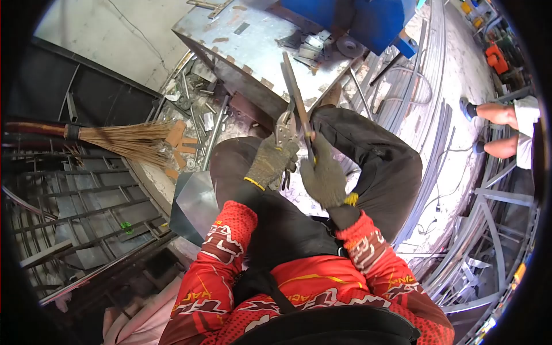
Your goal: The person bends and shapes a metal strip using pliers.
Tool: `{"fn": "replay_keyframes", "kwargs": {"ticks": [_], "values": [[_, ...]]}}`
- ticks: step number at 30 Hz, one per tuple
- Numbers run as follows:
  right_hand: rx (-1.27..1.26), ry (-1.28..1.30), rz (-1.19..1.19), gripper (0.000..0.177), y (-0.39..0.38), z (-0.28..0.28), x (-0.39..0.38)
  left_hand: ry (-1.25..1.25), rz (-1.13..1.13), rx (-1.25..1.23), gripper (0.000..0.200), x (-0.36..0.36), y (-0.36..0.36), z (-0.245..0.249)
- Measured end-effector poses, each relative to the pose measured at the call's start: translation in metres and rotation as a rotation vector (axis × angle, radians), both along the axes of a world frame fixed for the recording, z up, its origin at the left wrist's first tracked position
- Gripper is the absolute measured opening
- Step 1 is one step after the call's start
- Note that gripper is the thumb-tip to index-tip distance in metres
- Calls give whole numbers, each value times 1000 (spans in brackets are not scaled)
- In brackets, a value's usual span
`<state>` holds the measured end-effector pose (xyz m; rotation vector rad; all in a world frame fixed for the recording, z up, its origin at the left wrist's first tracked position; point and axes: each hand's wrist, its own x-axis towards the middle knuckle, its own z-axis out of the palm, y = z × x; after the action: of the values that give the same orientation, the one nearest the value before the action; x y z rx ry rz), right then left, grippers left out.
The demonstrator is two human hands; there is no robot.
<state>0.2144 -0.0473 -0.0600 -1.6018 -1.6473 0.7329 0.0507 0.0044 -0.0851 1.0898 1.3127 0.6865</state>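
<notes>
My left hand (270, 161), in a grey-brown knit glove with a yellow cuff edge, is closed around locking pliers (286, 130). The pliers' jaws point up, at the lower part of a thin metal strip (287, 77). Against that strip lies a long, flat, brownish metal bar (296, 92), tilted slightly. My right hand (325, 175), in a matching glove, is wrapped round the lower end of this bar. Both hands are close together between my bent knees. Whether the strip sits inside the jaws is too small to tell.
A metal-topped table (218, 29) with scraps and a blue machine (351, 20) stands ahead. A straw broom (123, 138) lies left, above a metal grid (86, 213). Long metal profiles (428, 115) run along the right floor. Another person's legs (499, 115) show far right.
</notes>
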Motion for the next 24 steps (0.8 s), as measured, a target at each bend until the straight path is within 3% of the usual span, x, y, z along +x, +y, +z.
{"fn": "replay_keyframes", "kwargs": {"ticks": [3,4,7,8,11,15,17,18,21,22,24], "values": [[-8,-9,-10,55,58,3,-6,-27,36,110,29,-4,-6,-2],[-6,-29,1,53,71,7,-6,160,-23,-4,30,-4,1,5],[-37,22,-30,53,41,27,-3,61,30,-48,30,2,-2,17],[-11,-8,-32,54,19,29,-1,-33,28,17,29,-2,-1,-2],[-31,4,6,55,-21,6,4,-122,42,-28,19,-2,-3,-12],[-27,-73,-38,51,60,7,-2,-45,21,-26,25,-2,-1,-2],[-59,-65,-23,50,84,19,3,-87,14,28,18,-3,-1,-3],[-32,31,-43,51,81,24,5,-129,28,-7,18,-4,-3,-4],[127,-36,-34,54,41,53,13,-180,37,-90,19,-6,-2,-1],[-23,-7,-94,54,23,46,18,-170,23,-56,19,-6,-2,-3],[-67,-31,-34,55,-5,29,19,-190,8,-104,20,-8,-1,-6]]}}
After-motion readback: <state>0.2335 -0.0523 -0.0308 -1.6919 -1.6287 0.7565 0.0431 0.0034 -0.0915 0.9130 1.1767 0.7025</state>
